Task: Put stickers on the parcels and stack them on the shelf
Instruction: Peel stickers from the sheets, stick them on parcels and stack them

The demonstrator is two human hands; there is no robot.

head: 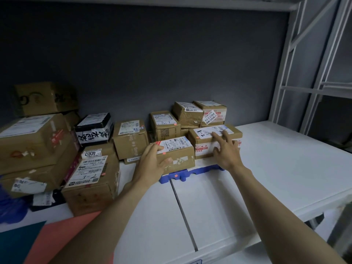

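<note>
**Two hands on two parcels at the shelf front**

Head view: the left hand grips the near-left corner of a small parcel, thumb on its front face, fingers curled over the top. Its long axis runs left-right, label up. The right hand lies spread-fingered on the neighbouring parcel. Both rest on a blue tray. Open white shelf lies right of the fingers; stacked boxes crowd the left.

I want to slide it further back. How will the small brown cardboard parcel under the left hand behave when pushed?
The small brown cardboard parcel looks stiff and boxy, so it should probably slide rather than roll. It sits on a blue plastic piece and may catch on it. The left hand spans it, so it is likely light.
</note>
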